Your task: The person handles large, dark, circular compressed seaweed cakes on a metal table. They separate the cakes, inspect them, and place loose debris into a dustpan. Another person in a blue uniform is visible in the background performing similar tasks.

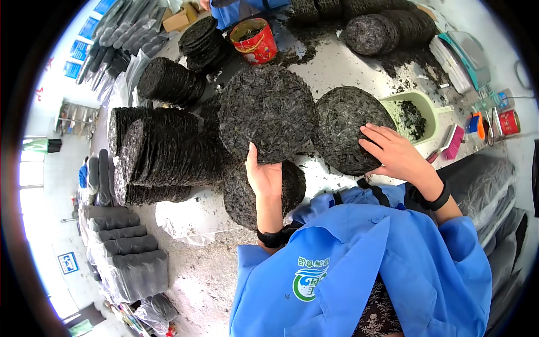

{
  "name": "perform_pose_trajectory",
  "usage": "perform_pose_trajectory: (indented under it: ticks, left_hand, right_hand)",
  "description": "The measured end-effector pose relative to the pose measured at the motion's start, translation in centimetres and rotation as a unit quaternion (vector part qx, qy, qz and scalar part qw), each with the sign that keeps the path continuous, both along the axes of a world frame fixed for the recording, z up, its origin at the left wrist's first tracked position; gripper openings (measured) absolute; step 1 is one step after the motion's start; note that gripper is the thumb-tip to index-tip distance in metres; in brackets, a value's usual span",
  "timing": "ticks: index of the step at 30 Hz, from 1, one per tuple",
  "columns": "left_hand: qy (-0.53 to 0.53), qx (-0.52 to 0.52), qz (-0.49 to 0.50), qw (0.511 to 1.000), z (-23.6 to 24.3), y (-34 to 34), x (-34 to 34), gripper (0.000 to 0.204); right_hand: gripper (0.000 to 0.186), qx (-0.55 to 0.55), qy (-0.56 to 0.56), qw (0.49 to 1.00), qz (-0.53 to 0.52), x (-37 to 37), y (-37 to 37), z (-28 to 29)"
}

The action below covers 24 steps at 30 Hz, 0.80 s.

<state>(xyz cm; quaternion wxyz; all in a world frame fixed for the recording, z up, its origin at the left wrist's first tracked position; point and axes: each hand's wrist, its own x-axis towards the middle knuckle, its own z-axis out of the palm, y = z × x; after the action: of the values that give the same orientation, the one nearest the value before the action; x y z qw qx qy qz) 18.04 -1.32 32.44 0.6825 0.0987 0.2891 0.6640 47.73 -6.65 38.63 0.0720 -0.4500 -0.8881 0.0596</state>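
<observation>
A round dark seaweed sheet [266, 106] is raised over the table in my left hand [264, 177], whose thumb lies on its face while the other fingers are hidden behind it. To its right is another seaweed disc [345, 121]. My right hand [396, 154] rests on that disc's right side, fingers stretched out flat. Below my left hand, a further seaweed disc [238, 196] is partly covered by my wrist. Tall stacks of seaweed discs [174, 146] lean on their sides at the left.
A red bucket [254, 42] stands at the far side near more stacked discs [390, 31]. Right of my hand are a pale green dustpan [429, 112] with seaweed scraps, a pink brush [453, 140] and a scale [463, 53]. Bagged stacks [126, 247] sit at the left.
</observation>
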Motion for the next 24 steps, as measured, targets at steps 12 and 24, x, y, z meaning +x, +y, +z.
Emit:
perform_pose_trajectory:
  ticks: [12, 24]
  left_hand:
    - [-0.073, 0.047, -0.028, 0.996, -0.7, -0.1, -0.7, 0.047]
    - [-0.065, -0.053, -0.262, 0.961, -1.5, -2.3, 7.6, 0.041]
  right_hand:
    - [0.028, 0.065, 0.66, 0.643, -0.384, 4.8, -0.6, -2.0]
    - [0.027, -0.204, 0.826, 0.458, -0.257, -0.5, -0.7, -0.8]
